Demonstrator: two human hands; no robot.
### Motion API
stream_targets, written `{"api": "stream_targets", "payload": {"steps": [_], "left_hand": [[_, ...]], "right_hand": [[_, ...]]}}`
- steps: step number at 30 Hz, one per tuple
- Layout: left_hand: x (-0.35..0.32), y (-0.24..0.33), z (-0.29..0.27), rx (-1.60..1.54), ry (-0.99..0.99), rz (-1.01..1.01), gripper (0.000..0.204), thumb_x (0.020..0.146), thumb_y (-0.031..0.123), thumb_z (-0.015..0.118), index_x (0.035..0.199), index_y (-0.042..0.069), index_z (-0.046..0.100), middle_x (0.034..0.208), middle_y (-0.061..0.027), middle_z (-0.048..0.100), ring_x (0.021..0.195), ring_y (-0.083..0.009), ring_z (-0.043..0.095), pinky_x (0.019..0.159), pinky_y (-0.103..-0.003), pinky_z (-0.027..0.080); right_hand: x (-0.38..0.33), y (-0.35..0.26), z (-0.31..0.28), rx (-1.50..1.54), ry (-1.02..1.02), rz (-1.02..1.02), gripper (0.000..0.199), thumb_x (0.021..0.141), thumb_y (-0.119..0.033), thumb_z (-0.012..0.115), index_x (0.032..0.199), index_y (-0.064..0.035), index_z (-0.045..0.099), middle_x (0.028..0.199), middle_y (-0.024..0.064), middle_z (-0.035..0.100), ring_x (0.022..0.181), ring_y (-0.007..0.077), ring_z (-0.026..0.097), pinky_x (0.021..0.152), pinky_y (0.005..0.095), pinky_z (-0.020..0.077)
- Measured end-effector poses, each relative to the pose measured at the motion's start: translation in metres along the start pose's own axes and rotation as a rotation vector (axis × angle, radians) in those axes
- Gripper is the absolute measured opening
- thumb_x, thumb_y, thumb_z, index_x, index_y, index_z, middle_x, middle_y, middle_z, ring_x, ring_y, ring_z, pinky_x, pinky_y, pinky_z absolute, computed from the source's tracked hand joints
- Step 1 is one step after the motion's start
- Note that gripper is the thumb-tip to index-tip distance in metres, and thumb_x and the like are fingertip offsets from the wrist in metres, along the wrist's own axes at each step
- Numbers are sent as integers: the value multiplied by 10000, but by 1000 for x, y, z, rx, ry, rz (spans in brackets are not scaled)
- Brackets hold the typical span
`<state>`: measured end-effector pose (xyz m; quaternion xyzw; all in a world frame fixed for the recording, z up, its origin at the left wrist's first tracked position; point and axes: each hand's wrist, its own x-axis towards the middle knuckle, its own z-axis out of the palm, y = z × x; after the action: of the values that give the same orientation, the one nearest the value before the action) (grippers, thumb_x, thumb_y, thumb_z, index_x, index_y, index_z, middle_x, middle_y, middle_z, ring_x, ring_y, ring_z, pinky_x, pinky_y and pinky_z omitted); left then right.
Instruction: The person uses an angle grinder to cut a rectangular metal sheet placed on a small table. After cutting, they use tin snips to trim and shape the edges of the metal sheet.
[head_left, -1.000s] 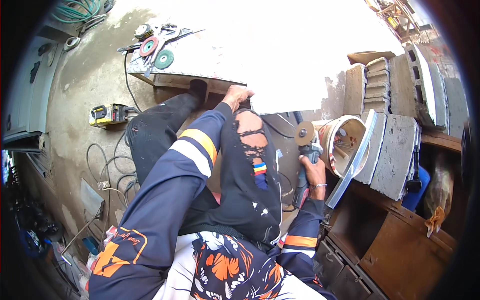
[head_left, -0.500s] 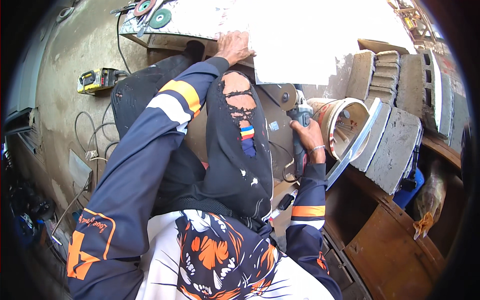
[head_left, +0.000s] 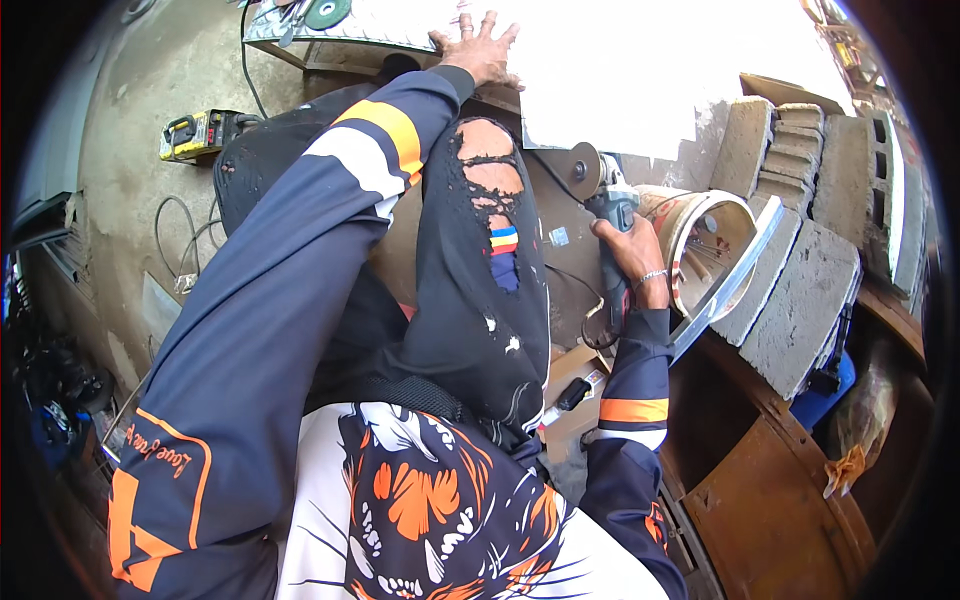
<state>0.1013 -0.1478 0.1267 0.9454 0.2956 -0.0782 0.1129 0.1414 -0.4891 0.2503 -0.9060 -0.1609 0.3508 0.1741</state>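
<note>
While glare hides the sheet (head_left: 600, 70), left hand (head_left: 478, 45) flat on it, right hand (head_left: 632, 255) gripping grinder (head_left: 608, 215), disc partly hidden.

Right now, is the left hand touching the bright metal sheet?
Touching. The head view shows the left hand lying flat with fingers spread on the metal sheet, no gap visible under the palm.

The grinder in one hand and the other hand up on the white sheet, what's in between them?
In the head view, the person's own raised knee in torn black trousers lies between the left hand on the white sheet and the angle grinder in the right hand.
</note>
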Motion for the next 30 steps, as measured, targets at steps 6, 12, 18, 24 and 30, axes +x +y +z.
{"api": "stream_targets", "payload": {"steps": [6, 12, 18, 24, 30], "left_hand": [[1, 2, -7, -5, -59, 53, 1027, 652, 618, 784, 1497, 364, 258, 1602, -28, 148, 1460, -408, 87, 960, -850, 182], [22, -7, 22, 53, -32, 110, 778, 702, 514, 727, 1364, 303, 377, 1459, -57, 282, 1348, -389, 222, 915, -776, 262], [45, -30, 60, 91, 17, 167, 536, 752, 410, 669, 1231, 243, 495, 1316, -85, 415, 1236, -371, 358, 869, -701, 342], [70, -33, 98, 108, 31, 240, 320, 802, 306, 612, 1097, 183, 613, 1173, -114, 548, 1125, -352, 494, 824, -627, 422], [85, -59, 130, 123, 68, 229, 224, 852, 201, 555, 964, 122, 732, 1030, -143, 681, 1013, -333, 629, 779, -553, 502]], "right_hand": [[-3, -10, -4, 21, 2, -28, 551, 668, -416, 704, 867, 94, 648, 771, 219, 669, 751, 291, 672, 741, 397, 514], [16, -2, 3, -35, -34, -53, 596, 665, -445, 709, 878, 110, 660, 778, 234, 672, 750, 285, 673, 743, 394, 515], [27, 1, 6, -124, -42, -39, 670, 638, -482, 698, 820, 161, 652, 768, 265, 663, 748, 300, 675, 735, 400, 514], [23, -2, 1, -191, -67, 29, 724, 630, -505, 698, 872, 176, 655, 814, 296, 668, 796, 349, 684, 772, 411, 519], [32, -11, 6, -222, -98, -3, 751, 620, -515, 700, 893, 183, 652, 845, 322, 668, 820, 368, 687, 784, 413, 524]]}}
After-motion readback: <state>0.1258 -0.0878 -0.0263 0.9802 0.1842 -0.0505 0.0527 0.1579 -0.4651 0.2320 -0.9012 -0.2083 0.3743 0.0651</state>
